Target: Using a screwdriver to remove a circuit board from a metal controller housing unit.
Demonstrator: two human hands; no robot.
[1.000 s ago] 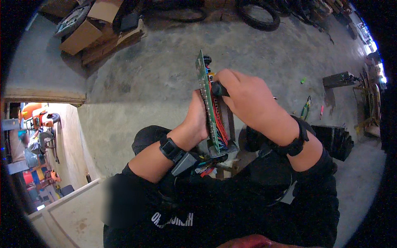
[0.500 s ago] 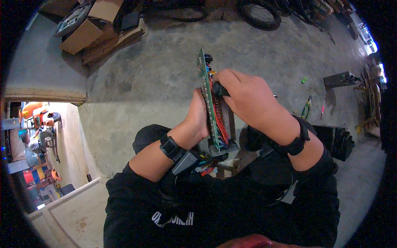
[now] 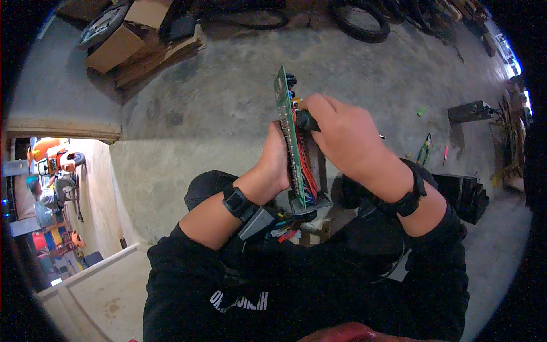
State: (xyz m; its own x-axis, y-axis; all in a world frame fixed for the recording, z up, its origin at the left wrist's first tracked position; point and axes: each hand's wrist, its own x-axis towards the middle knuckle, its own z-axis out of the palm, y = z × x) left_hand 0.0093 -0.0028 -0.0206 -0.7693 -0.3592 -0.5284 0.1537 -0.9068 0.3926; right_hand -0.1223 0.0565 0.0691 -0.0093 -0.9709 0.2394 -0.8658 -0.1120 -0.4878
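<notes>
A long green circuit board (image 3: 283, 108) with red and other coloured wires (image 3: 306, 171) stands on edge in front of me. My left hand (image 3: 276, 162) grips the board from its left side, near the lower half. My right hand (image 3: 342, 134) is closed around a black tool handle (image 3: 305, 121) pressed against the board's component side. A bundle of coloured connectors (image 3: 285, 228) hangs below the board over my lap. Both wrists wear black bands.
Concrete floor all around. Cardboard boxes (image 3: 128, 37) and a tyre (image 3: 359, 20) lie at the far side. A dark box (image 3: 470, 111), green-handled pliers (image 3: 423, 151) and a black case (image 3: 464, 196) sit to my right. A doorway at left opens on people and orange machines.
The board and both hands have barely shifted; the grip on the board and the tool stays the same.
</notes>
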